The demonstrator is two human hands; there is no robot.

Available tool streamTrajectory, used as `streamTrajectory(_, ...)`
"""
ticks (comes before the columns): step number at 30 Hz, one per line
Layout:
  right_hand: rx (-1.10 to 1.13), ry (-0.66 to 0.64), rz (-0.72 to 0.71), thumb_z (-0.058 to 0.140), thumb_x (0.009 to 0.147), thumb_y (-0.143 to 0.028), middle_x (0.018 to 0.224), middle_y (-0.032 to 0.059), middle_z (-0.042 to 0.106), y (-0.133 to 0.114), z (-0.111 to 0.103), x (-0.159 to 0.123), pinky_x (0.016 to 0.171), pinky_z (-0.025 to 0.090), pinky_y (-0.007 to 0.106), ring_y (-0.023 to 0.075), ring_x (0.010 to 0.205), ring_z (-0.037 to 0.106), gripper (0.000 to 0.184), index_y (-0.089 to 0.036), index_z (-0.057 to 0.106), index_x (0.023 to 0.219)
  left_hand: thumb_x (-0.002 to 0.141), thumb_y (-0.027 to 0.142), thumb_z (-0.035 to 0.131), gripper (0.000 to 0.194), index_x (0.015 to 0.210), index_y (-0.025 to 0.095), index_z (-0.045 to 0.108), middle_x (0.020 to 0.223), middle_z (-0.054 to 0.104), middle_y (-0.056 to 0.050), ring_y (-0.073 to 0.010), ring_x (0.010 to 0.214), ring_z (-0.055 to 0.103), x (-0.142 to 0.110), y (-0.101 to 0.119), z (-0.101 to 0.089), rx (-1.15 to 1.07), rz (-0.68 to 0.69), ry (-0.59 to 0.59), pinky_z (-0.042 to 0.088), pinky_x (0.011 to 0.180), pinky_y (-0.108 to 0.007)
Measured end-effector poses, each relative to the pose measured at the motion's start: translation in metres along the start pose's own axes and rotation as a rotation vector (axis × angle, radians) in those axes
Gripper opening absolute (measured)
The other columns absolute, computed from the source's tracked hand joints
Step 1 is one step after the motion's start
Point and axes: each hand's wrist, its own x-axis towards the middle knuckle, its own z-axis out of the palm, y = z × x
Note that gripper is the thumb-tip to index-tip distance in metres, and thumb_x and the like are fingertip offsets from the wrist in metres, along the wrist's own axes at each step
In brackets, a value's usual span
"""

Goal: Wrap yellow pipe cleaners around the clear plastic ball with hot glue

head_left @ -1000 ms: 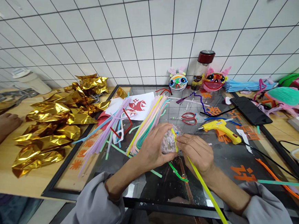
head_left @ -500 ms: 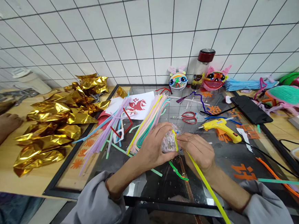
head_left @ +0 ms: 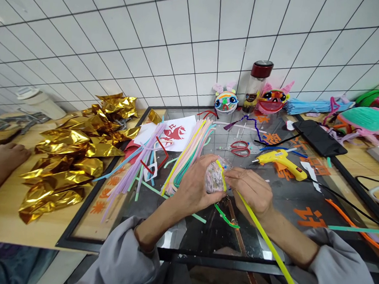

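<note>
My left hand [head_left: 194,182] is wrapped round a clear, rounded plastic piece [head_left: 213,179] with pale bits showing inside. A yellow strip runs across that piece on its right side. Pinched in my right hand [head_left: 251,188] is a long yellow pipe cleaner [head_left: 271,247], its tail trailing down to the lower right edge. My right fingertips press against the rounded piece where the yellow strip lies, and they hide the contact. Just below hangs or lies a short green pipe cleaner [head_left: 226,217]; I cannot tell which.
Pipe cleaner bundles [head_left: 188,159] lie behind my left hand. Red-handled scissors [head_left: 240,148] and a yellow glue gun [head_left: 281,162] with a black cord lie beyond my right hand. Gold foil [head_left: 67,150], a bottle [head_left: 256,88] and a phone [head_left: 321,137] surround the board. Another person's hand [head_left: 9,158] rests left.
My hands stay almost where they were, with the rounded piece turned very slightly. The other person's hand at the left has shifted a little to the right.
</note>
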Motion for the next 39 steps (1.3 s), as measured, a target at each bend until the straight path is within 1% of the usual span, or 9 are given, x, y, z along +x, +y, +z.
streamTrajectory(7,-0.008,-0.002,-0.008,0.055,0.088,-0.002,0.086,0.0127,0.077,0.0009,0.0004,-0.0014,0.071,0.06,0.033,0.0202,0.082,0.074,0.017,-0.015,0.065,0.091,0.073,0.025,0.079,0.078,0.138,0.018,0.036,0.135,0.055,-0.016,-0.0304,0.128,0.055,0.0017,0.0009,-0.0011,0.014,-0.005,-0.042,0.047,0.108,-0.047)
streamTrajectory(11,-0.002,0.007,-0.01,0.054,0.088,-0.001,0.084,0.0138,0.076,0.0,0.0003,-0.0002,0.071,0.06,0.033,0.0203,0.08,0.074,0.017,-0.014,0.064,0.09,0.073,0.026,0.079,0.076,0.137,0.018,0.037,0.135,0.055,-0.016,-0.0309,0.128,0.054,0.0018,0.0008,-0.0014,0.019,0.0,-0.049,0.046,0.108,-0.049)
streamTrajectory(16,0.001,0.004,-0.006,0.055,0.086,0.0,0.085,0.0138,0.076,0.0002,0.0002,-0.0004,0.072,0.06,0.033,0.0212,0.083,0.074,0.017,-0.014,0.064,0.091,0.073,0.027,0.079,0.076,0.137,0.017,0.038,0.136,0.054,-0.017,-0.0313,0.13,0.052,0.0024,0.0003,-0.0017,0.035,0.0,-0.061,0.045,0.111,-0.05)
streamTrajectory(23,-0.008,0.005,-0.008,0.055,0.086,0.0,0.087,0.0116,0.077,0.001,0.0006,-0.0013,0.072,0.06,0.032,0.0196,0.083,0.074,0.02,-0.016,0.065,0.091,0.073,0.027,0.079,0.075,0.136,0.016,0.04,0.137,0.054,-0.018,-0.0317,0.131,0.052,0.0021,-0.001,-0.0009,0.052,0.026,-0.055,0.045,0.111,-0.05)
streamTrajectory(28,-0.001,0.006,-0.006,0.056,0.085,0.001,0.086,0.0126,0.077,0.0001,0.0007,-0.0013,0.072,0.06,0.031,0.02,0.083,0.074,0.02,-0.015,0.066,0.09,0.075,0.029,0.079,0.073,0.136,0.016,0.04,0.137,0.055,-0.019,-0.0315,0.131,0.053,0.0018,-0.0017,-0.0011,0.062,0.05,-0.053,0.045,0.111,-0.051)
streamTrajectory(33,0.004,0.015,0.009,0.055,0.086,-0.002,0.086,0.011,0.077,-0.0006,0.0006,-0.0007,0.075,0.06,0.033,0.0201,0.083,0.074,0.02,-0.016,0.068,0.091,0.076,0.03,0.079,0.072,0.135,0.015,0.042,0.136,0.056,-0.02,-0.0313,0.131,0.053,0.0024,-0.0019,-0.0026,0.078,0.079,-0.056,0.046,0.11,-0.05)
streamTrajectory(39,-0.008,-0.006,-0.003,0.054,0.086,-0.001,0.086,0.0108,0.077,-0.0003,-0.0007,0.0001,0.072,0.061,0.032,0.0196,0.082,0.074,0.021,-0.017,0.066,0.09,0.076,0.029,0.078,0.067,0.133,0.014,0.044,0.134,0.056,-0.02,-0.0318,0.131,0.053,0.0043,-0.0006,-0.0047,0.098,0.1,-0.072,0.047,0.109,-0.05)
